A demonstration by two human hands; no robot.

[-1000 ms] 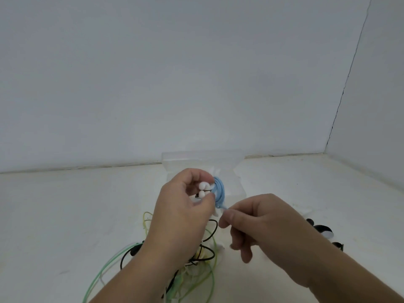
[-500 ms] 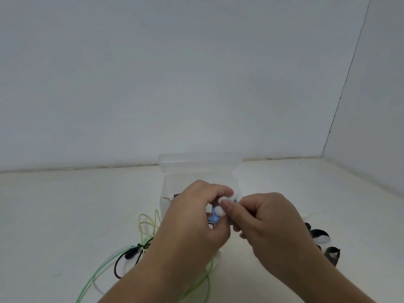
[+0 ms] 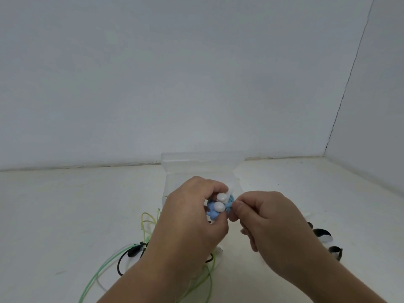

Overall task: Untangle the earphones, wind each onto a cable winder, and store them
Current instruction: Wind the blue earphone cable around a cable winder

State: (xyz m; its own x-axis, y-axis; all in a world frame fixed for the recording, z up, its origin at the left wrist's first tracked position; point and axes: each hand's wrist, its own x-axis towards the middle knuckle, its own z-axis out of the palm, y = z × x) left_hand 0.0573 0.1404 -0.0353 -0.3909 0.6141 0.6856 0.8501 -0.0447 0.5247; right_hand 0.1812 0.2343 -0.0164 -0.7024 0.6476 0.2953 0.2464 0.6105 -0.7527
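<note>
Left hand (image 3: pixel 192 217) has a curled grip round the blue earphones (image 3: pixel 218 207); right hand (image 3: pixel 269 226) pinches their cable (image 3: pixel 230 201) above the desk (image 3: pixel 65 204).

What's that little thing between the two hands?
The blue earphones with white tips, bundled up. The left hand holds the bundle and the right hand pinches its cord, as the head view shows.

The left grip (image 3: pixel 188 221) and right grip (image 3: pixel 270 226) are bare hands on bare forearms, with short plain fingernails.
</note>
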